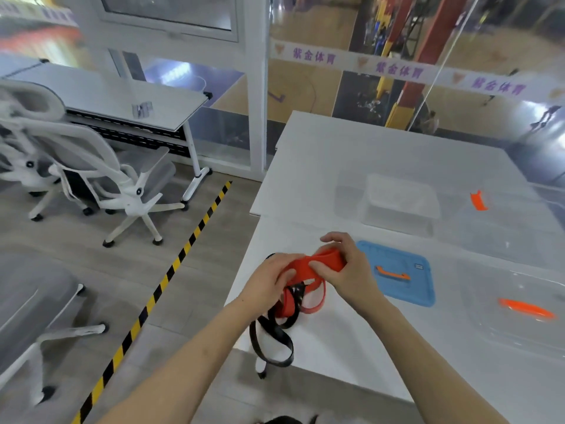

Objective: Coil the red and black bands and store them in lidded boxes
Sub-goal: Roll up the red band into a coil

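Both hands hold the red band (pixel 318 261) above the white table's left edge. My left hand (pixel 269 283) grips its left part and my right hand (pixel 348 270) pinches its right end. Loops of the red band hang below the hands. The black band (pixel 275 335) dangles beneath them, tangled with the red one, and droops over the table edge. A blue lid with an orange handle (pixel 400 273) lies flat just right of my right hand. A clear box (pixel 400 206) stands farther back. Clear lidded boxes with orange handles (pixel 519 313) sit at the right.
The white table (pixel 351 347) has its left edge under my hands. A yellow-black floor stripe (pixel 171 270) runs along the floor to the left. White office chairs (pixel 91 175) and another desk (pixel 122 99) stand beyond it. A glass wall is behind the table.
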Action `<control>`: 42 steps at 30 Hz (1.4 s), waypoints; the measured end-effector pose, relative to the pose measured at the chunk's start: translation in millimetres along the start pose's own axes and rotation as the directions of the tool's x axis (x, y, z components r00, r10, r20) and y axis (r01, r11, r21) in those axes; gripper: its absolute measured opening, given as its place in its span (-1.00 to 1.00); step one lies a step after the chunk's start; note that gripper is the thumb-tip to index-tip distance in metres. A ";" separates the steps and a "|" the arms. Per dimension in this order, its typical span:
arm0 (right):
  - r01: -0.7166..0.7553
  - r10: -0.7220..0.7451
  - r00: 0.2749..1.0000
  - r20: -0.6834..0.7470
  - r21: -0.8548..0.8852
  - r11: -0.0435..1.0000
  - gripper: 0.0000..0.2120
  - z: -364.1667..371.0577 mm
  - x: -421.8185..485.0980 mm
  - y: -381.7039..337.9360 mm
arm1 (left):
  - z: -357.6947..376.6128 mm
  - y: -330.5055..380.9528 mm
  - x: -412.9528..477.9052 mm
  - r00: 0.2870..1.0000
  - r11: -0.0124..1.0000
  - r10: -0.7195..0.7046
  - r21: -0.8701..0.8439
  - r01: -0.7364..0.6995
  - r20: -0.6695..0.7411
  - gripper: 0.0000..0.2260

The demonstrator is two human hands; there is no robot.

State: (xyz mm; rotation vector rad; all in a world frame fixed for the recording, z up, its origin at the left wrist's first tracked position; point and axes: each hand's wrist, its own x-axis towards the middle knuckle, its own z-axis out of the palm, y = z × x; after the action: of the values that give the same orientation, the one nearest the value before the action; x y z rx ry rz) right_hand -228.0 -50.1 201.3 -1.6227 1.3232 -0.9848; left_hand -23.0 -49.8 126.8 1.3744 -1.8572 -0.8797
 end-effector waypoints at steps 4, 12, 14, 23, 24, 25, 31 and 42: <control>0.020 -0.020 1.000 -0.010 0.066 0.998 -0.58 -14.5 14.5 -15.5 | -7.9 15.3 15.4 0.995 0.994 -0.071 -0.074 0.077 0.077 -0.69; 0.014 -0.001 0.998 -0.068 0.181 0.983 -0.78 -32.1 40.7 -25.2 | -4.0 46.4 12.4 0.976 0.973 -0.149 -0.154 0.174 0.159 -0.51; 0.018 -0.001 0.997 -0.082 0.212 0.977 -0.82 -34.4 44.7 -27.3 | 3.3 43.7 13.1 0.975 0.981 -0.172 -0.067 0.182 0.141 -0.51; -0.059 0.059 0.998 -0.025 -0.002 0.998 -0.82 -66.2 46.0 17.3 | -2.9 27.9 32.0 0.920 0.924 -0.381 -0.079 0.375 -0.092 -0.88; -0.093 0.094 0.996 0.010 -0.077 0.993 -0.81 -67.7 44.9 27.2 | -9.6 33.0 35.7 0.924 0.928 -0.371 -0.083 0.364 -0.090 -0.89; -0.129 0.138 0.989 0.054 -0.138 0.982 -0.82 -66.6 43.4 36.8 | -16.1 40.1 39.6 0.932 0.934 -0.354 -0.090 0.347 -0.074 -0.89; -0.075 0.141 0.959 0.246 -0.259 0.963 -0.70 -31.4 37.1 56.8 | -30.4 84.4 59.9 0.955 0.934 -0.296 -0.210 0.290 0.003 -0.83; -0.168 0.169 0.980 0.108 -0.016 0.986 -0.87 3.2 47.4 31.1 | -29.2 91.6 57.1 0.965 0.810 -0.261 -0.542 0.224 0.009 -0.58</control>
State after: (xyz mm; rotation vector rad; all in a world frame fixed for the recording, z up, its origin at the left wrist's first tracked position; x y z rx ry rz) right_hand -229.1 -100.5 175.1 -1.5192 1.3659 -0.7804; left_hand -60.4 -88.5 224.8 1.2630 -1.2485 -1.3495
